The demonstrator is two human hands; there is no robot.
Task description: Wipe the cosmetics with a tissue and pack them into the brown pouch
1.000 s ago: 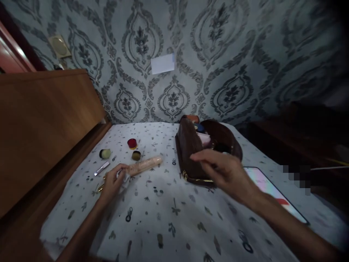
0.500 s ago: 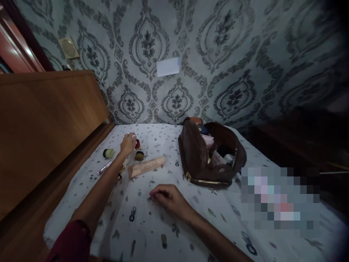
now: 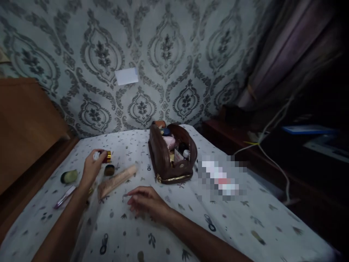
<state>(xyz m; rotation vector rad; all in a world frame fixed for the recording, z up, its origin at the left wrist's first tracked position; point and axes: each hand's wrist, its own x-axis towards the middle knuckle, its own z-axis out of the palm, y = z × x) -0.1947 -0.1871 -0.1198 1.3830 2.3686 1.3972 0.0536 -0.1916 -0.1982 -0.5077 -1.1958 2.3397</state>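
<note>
My left hand [image 3: 93,163] is closed around a small dark-red bottle with a gold cap [image 3: 108,157]; something white shows at the fingers. Just beneath it lies a little dark round jar [image 3: 109,170]. A peach squeeze tube [image 3: 117,181] lies slantwise between my hands. My right hand [image 3: 147,202] hovers low over the sheet with fingers apart and nothing in them. Beside my left forearm are a pale-green jar with a dark lid [image 3: 69,177] and a slim pinkish tube [image 3: 64,197]. Small gold-coloured pieces are partly hidden by that forearm.
An unzipped brown cosmetic bag [image 3: 169,171], full of cosmetics, stands near the wall. To its right is a pixelated patch. A wooden board [image 3: 29,123] borders the left side; a pale cable [image 3: 275,163] hangs at the right.
The view has turned right. My left hand now holds the red bottle it was reaching at on the sheet. My right hand's fingers have spread from a looser curl.
</note>
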